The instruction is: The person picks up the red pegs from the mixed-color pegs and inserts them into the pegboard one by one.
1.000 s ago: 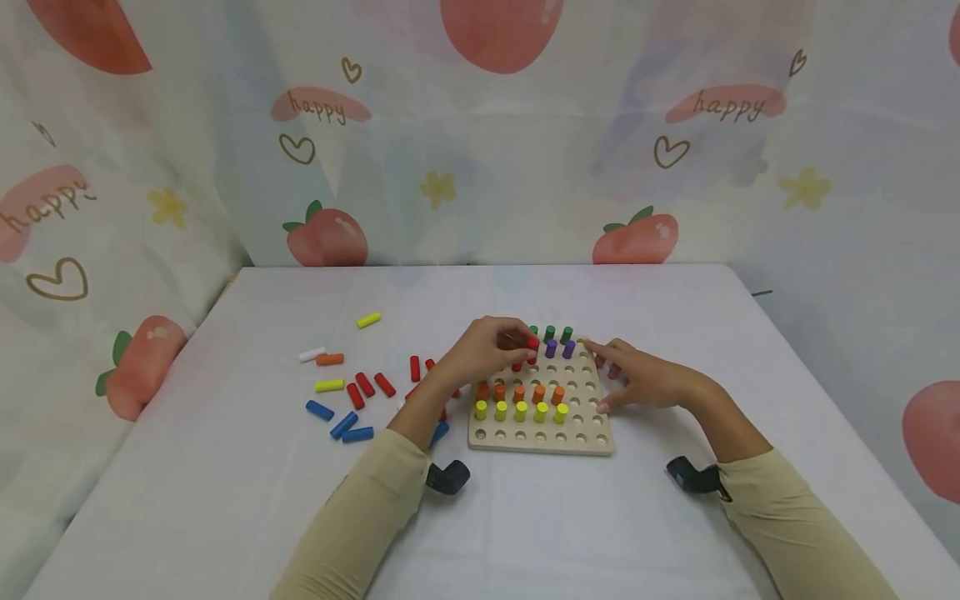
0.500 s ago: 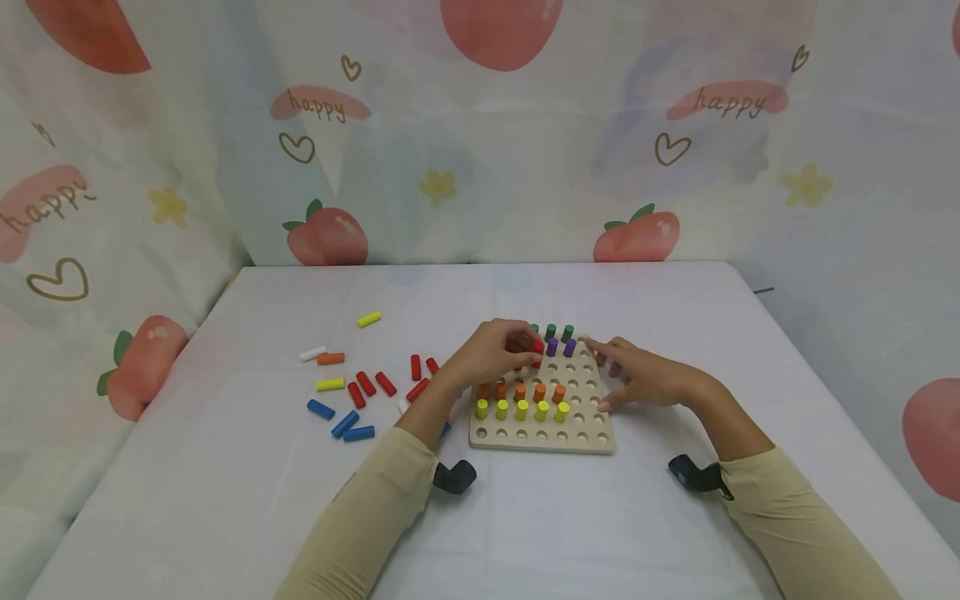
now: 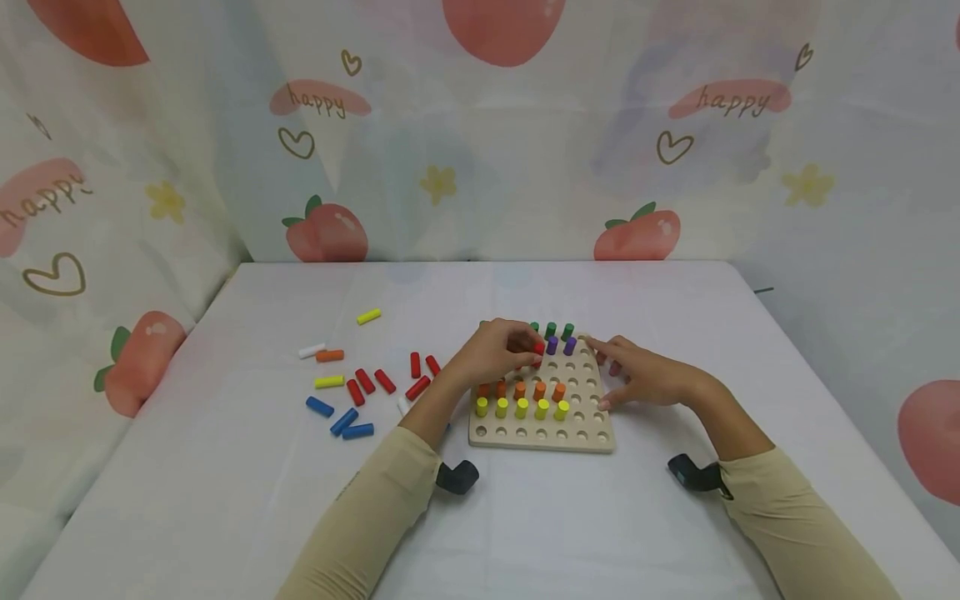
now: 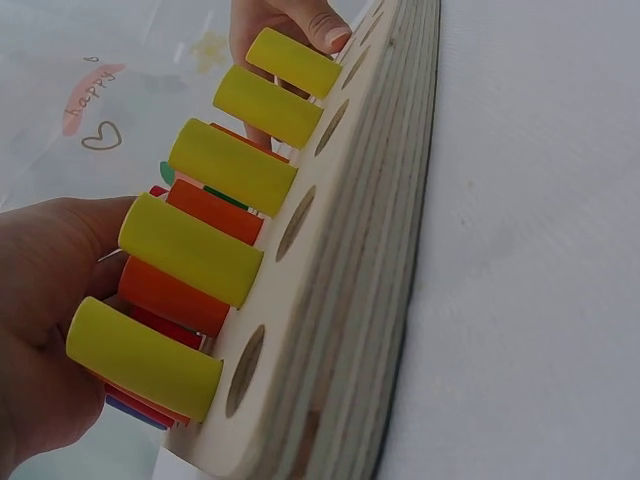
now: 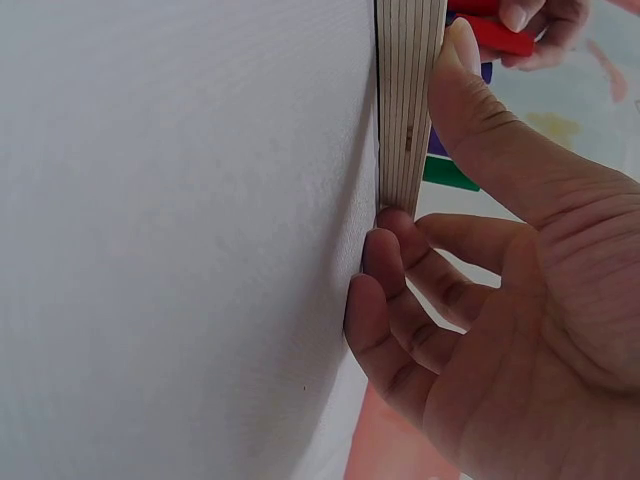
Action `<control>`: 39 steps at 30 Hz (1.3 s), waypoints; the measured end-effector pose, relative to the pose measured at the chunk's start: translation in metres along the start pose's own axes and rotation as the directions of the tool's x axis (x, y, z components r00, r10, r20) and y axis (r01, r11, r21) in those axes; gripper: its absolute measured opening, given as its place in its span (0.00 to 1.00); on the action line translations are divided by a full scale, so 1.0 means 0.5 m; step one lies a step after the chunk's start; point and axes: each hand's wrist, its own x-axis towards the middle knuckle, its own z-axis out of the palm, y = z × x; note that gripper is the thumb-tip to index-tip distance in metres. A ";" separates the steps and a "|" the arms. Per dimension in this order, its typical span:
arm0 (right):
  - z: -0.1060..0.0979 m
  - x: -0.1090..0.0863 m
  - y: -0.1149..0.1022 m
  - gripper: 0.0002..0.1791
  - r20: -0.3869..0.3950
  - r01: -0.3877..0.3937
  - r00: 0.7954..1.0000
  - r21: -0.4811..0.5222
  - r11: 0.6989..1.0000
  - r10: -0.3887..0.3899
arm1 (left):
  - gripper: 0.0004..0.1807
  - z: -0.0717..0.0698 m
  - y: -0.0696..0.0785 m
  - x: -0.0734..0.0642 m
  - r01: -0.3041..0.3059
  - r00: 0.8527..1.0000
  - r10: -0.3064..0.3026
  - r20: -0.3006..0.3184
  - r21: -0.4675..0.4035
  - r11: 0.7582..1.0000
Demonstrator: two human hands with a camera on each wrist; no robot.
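My left hand [image 3: 489,352] pinches a red peg [image 3: 539,349] between thumb and fingers, upright over the wooden pegboard [image 3: 542,443]. In the right wrist view that red peg [image 5: 500,37] shows beside the board's far side. My right hand [image 3: 651,375] rests at the board's right edge, thumb and index finger spread along it, fingertips right at the wood. Standing in the board are yellow pegs [image 3: 521,408] and orange pegs [image 3: 540,391] in front, purple pegs [image 3: 570,346] and green pegs [image 3: 551,329] behind. The left hand hides some holes and pegs.
Loose pegs lie left of the board: several red pegs [image 3: 385,381], blue pegs [image 3: 344,422], a yellow peg [image 3: 368,317], another yellow peg, an orange peg [image 3: 330,356] and a white peg [image 3: 312,351]. The white-covered table [image 3: 570,533] meets a printed cloth backdrop [image 3: 510,183].
My left hand has shifted slightly right with the red peg over the past second, then stayed in place. The right hand keeps its position at the board's edge.
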 end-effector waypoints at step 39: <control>0.000 0.003 -0.002 0.59 -0.004 -0.008 1.000 -0.005 1.000 0.008 | 0.11 0.006 0.000 -0.005 0.029 0.999 -0.026 -0.032 0.109 0.994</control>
